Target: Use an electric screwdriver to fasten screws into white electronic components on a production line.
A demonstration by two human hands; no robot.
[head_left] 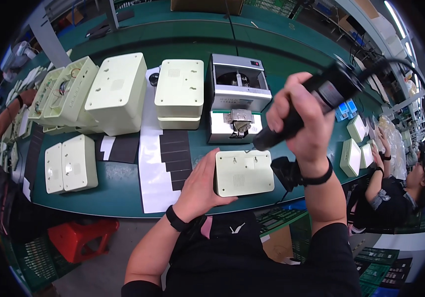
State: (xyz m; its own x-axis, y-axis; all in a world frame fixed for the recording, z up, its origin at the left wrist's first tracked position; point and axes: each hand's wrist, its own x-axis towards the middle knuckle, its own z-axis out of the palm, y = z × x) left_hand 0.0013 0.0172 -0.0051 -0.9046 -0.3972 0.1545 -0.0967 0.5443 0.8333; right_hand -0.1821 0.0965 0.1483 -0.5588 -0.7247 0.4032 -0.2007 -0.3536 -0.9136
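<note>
My right hand (311, 121) is wrapped round a black electric screwdriver (334, 89) with a cable at its rear. The tool slants down to the left, its tip close to the far edge of a pale cream plastic housing (249, 173). Whether bit and screw touch cannot be made out. That housing lies back side up in front of me, with corner screw holes, keyhole slots and a small grille. My left hand (200, 183) grips its left side, fingers along the edge and thumb at the near left corner.
Behind the housing stands a grey screw feeder (239, 89). Stacked cream housings (179, 84) and a taller box (116, 89) are to its left, with two more housings (79, 163) nearer. Black foam strips (175, 158) lie on white paper (155, 190). Co-workers sit at both sides; a red stool (81, 240) is below.
</note>
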